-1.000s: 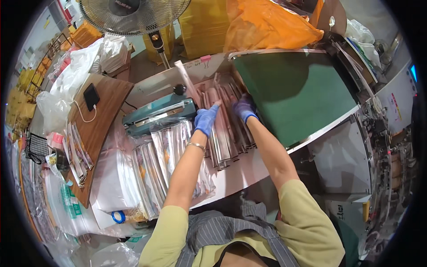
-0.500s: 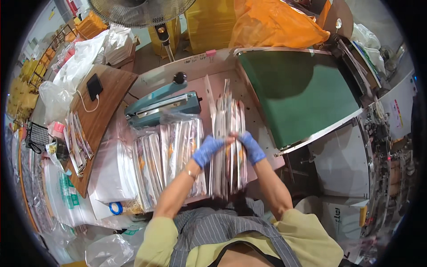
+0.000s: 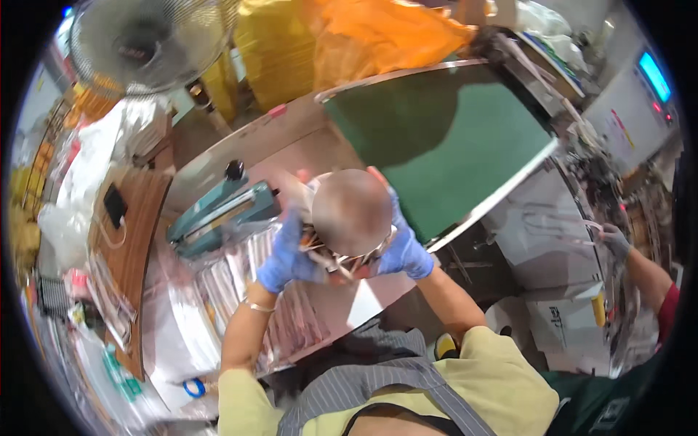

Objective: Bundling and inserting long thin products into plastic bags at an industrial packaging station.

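I hold a bundle of clear plastic packets (image 3: 349, 211) up close to the camera, seen end-on and blurred. My left hand (image 3: 287, 254), in a blue glove, grips its left side. My right hand (image 3: 403, 251), also gloved in blue, grips its right side. Below the bundle, more clear packets (image 3: 291, 320) lie in rows on the pale table (image 3: 240, 145). A teal heat sealer (image 3: 222, 214) stands just left of my left hand.
A green conveyor belt (image 3: 451, 138) runs to the right of the table. Behind it are an orange bag (image 3: 378, 36) and a fan (image 3: 145, 43). A wooden board (image 3: 131, 218) lies at the left. A co-worker's gloved hand (image 3: 616, 240) works at the machine on the right.
Both hands gathered the packets from the table into one bundle and lifted it up toward the camera. The view has tilted to the right.
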`<state>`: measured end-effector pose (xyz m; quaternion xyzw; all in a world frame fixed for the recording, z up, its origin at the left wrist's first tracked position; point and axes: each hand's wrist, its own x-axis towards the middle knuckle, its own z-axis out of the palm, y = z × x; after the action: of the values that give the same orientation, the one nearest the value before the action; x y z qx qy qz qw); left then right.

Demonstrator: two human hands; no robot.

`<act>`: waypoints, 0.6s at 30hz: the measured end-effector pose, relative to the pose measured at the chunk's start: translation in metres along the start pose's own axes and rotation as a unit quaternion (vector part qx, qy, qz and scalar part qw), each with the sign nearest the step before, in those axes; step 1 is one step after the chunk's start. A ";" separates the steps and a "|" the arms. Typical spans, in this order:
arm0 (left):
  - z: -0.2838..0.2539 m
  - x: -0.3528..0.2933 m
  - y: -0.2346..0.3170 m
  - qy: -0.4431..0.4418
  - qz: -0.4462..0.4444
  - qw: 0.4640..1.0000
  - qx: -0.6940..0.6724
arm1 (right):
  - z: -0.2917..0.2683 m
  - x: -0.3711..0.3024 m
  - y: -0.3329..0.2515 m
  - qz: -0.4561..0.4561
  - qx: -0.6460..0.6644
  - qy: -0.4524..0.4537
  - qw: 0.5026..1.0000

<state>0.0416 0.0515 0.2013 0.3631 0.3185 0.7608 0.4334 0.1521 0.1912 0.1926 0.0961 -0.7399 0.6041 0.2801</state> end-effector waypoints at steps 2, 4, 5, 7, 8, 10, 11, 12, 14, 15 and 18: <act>0.012 0.019 0.005 -0.091 0.151 0.979 0.099 | -0.002 0.002 0.000 0.001 0.064 0.009 0.998; -0.015 0.014 -0.013 -0.024 0.131 0.962 0.237 | 0.007 0.006 -0.001 0.064 0.165 0.087 0.980; -0.014 0.018 -0.014 -0.034 0.115 0.979 0.167 | 0.007 0.007 -0.008 0.082 0.189 0.105 0.973; -0.017 0.020 -0.002 -0.039 0.158 0.962 0.218 | 0.006 0.011 -0.003 0.037 0.186 0.082 0.978; -0.016 0.019 0.003 -0.057 0.199 0.941 0.267 | 0.006 0.013 -0.007 0.015 0.193 0.073 0.978; -0.010 0.018 -0.001 -0.032 0.167 0.970 0.171 | 0.007 0.018 -0.012 -0.010 0.191 0.070 0.979; -0.004 0.014 0.002 -0.011 0.134 0.988 0.078 | 0.004 0.022 -0.016 -0.009 0.193 0.066 0.979; -0.021 0.009 0.003 -0.063 0.148 0.947 0.277 | -0.001 0.027 -0.015 -0.044 0.081 0.011 0.996; -0.017 -0.001 -0.009 0.004 0.116 0.937 0.330 | 0.008 0.033 -0.020 -0.065 -0.005 -0.005 0.998; -0.019 -0.005 -0.007 0.021 0.129 0.909 0.395 | 0.014 0.032 -0.020 -0.066 0.000 -0.016 0.998; -0.014 -0.029 0.000 0.051 0.072 0.946 0.311 | 0.041 0.029 -0.025 -0.030 -0.029 0.039 0.998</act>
<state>0.0401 0.0227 0.1857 0.4623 0.5338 0.6710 0.2259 0.1282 0.1519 0.2238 0.0869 -0.7422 0.5770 0.3295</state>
